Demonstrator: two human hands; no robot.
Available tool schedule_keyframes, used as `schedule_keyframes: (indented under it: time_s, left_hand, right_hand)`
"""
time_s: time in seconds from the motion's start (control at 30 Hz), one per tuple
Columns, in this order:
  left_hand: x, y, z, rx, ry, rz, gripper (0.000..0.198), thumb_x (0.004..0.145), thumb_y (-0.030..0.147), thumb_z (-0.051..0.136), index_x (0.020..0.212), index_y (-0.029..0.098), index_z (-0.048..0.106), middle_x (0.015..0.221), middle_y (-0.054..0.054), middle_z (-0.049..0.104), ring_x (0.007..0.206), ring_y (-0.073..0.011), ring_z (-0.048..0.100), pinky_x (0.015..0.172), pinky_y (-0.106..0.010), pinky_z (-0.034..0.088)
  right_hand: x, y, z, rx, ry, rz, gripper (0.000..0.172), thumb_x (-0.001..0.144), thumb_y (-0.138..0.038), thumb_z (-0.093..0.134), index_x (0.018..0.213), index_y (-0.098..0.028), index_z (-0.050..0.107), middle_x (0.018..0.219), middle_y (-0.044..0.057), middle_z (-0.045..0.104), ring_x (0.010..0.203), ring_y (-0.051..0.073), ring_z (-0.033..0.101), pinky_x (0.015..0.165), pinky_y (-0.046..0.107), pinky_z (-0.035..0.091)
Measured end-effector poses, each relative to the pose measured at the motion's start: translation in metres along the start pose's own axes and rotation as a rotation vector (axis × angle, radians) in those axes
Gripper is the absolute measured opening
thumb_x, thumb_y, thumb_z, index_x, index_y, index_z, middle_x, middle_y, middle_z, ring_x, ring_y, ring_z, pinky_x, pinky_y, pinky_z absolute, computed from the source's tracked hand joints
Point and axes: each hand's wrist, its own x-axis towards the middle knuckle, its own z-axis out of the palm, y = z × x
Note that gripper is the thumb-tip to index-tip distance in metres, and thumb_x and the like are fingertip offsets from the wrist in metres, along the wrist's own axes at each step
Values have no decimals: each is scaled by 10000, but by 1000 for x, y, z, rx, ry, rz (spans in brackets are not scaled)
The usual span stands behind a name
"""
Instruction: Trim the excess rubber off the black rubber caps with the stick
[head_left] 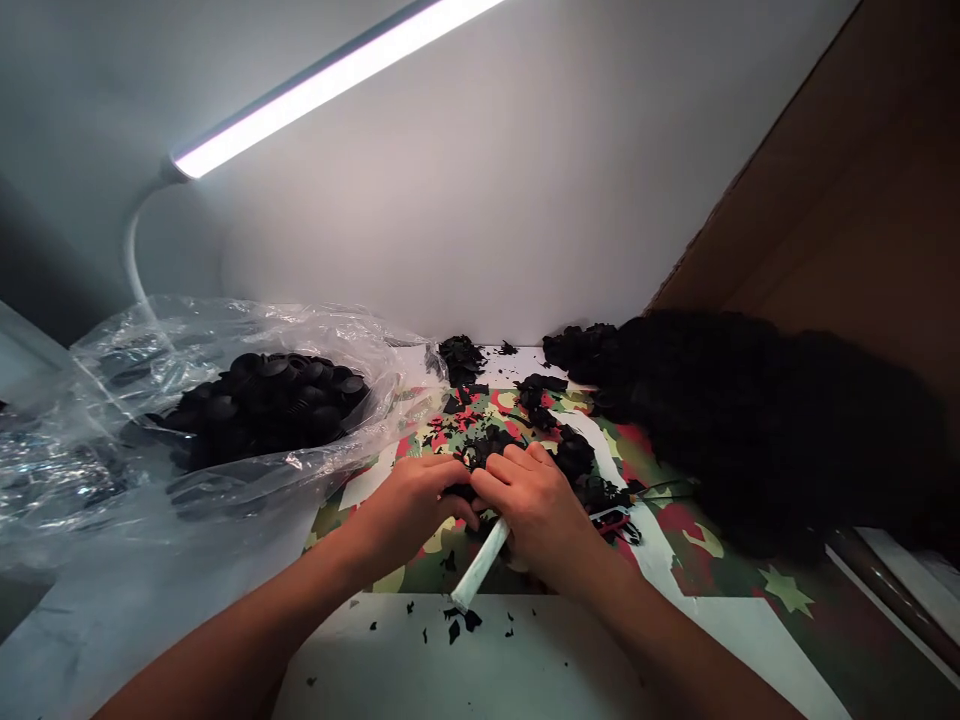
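Note:
My right hand [534,500] is wrapped round a white, stick-like handle [481,566], whose lower end points down and toward me. The working end of that tool is hidden behind my fingers. My left hand [420,500] meets it from the left, thumb and fingers bent round a dark black piece [459,490] that is mostly covered. Just beyond my fingertips lies a small heap of black pieces [491,446]. Black scraps [465,622] are scattered on the white surface below the handle.
At left, a clear plastic bag [300,470] holds many round black discs [277,395]. A large black heap [750,420] fills the right side beside a cardboard panel [840,200]. A patterned sheet [405,575] covers the table. Above shines a lamp [337,85].

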Motion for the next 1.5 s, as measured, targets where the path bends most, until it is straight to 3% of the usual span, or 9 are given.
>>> schedule_keyframes:
  time_s: [0.33,0.57,0.67,0.83,1.0,1.13,1.23,1.37,1.5]
  left_hand:
    - [-1,-2,1,-862,-184,-263,72,731,137,784,749,147,715,635,-17,711,598,-154,676,609,-247,520]
    - [1,-4,15,-1132,-31,-223,335,676,394,903,760,145,695,639,-28,710,540,-162,678,539,-257,530]
    - [-2,0,23,-1177,134,-184,362,680,441,895,771,152,698,670,-22,716,522,-138,657,508,-225,494]
    - [-4,7,25,-945,377,-89,222,790,378,829,767,173,748,751,-38,721,709,-149,657,661,-234,521]
    - [-1,9,6,-846,695,86,184,837,385,784,778,219,733,775,-14,686,813,-160,635,834,-266,514]
    - [-1,4,4,-884,545,20,210,828,403,787,781,205,736,797,-38,679,825,-186,626,790,-283,512]
    - [-1,-3,9,-908,511,-44,225,811,415,801,799,198,744,823,-50,683,850,-194,621,795,-285,502]
    - [1,-8,10,-928,517,-71,266,772,444,828,792,191,746,823,-53,683,849,-198,616,788,-287,495]
    - [3,-8,12,-970,492,-94,268,750,439,847,790,192,749,829,-43,694,811,-176,614,737,-260,489]
  right_hand:
    - [2,-5,-7,919,-77,376,388,988,-386,429,657,-211,326,655,-44,323,628,135,308,618,278,282]
    - [0,-8,4,1446,20,585,485,899,-688,537,759,-235,436,682,-22,445,600,167,483,561,298,424]
    - [3,-13,4,1294,115,531,463,952,-640,488,740,-231,443,663,-25,438,590,156,448,563,289,389]
    - [6,-18,-2,552,307,360,389,1028,-350,393,664,-217,373,623,-32,390,604,151,359,645,317,306]
    - [4,-6,-4,427,227,460,296,959,-206,399,670,-222,337,613,-39,384,591,146,354,620,301,290]
    - [6,7,3,544,-106,516,353,947,-230,450,608,-219,356,579,-32,416,593,148,364,551,276,262]
    - [6,11,8,481,-190,422,421,975,-295,477,564,-203,486,625,18,565,699,188,449,626,298,326]
    - [2,12,4,516,-131,415,357,997,-247,430,750,-216,685,762,56,677,840,236,536,731,344,416]
    - [1,6,-6,606,85,534,296,1014,-343,465,824,-216,652,833,46,672,828,218,575,750,341,452]
